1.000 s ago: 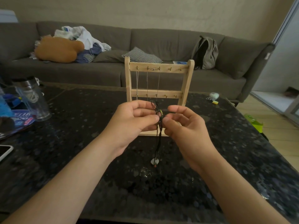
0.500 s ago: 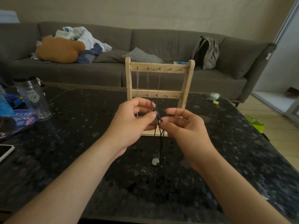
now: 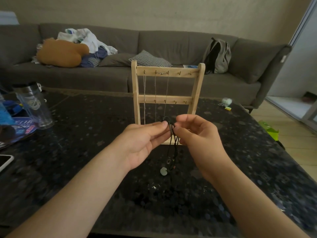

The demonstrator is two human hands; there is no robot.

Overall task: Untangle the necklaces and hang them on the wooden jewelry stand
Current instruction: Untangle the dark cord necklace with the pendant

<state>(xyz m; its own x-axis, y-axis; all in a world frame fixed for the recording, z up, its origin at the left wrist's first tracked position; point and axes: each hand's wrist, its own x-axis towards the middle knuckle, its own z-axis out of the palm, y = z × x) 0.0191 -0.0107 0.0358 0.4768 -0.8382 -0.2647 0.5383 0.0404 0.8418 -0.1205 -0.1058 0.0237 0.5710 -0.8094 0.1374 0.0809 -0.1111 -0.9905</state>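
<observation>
pinching the tangled black cords [image 3: 173, 143] near their top loop, the left hand [image 3: 145, 140] and the right hand [image 3: 197, 134] work above the table [image 3: 85, 134], just in front of the wooden stand [image 3: 195, 100]. each grip is narrow, with thumb and fingertips closed on the cords. below the hands the cords hang twisted together, with a pale pendant [image 3: 163, 170] at the low end.

progress, as judged: thin chains [image 3: 155, 93] already hang from the top row of hooks. the cords are not yet separated or hung, and several hooks are free.

writing: a blue printed sheet [image 3: 24, 124] at the left edge of the table carries large lettering, too blurred to read. no brand is legible.
</observation>
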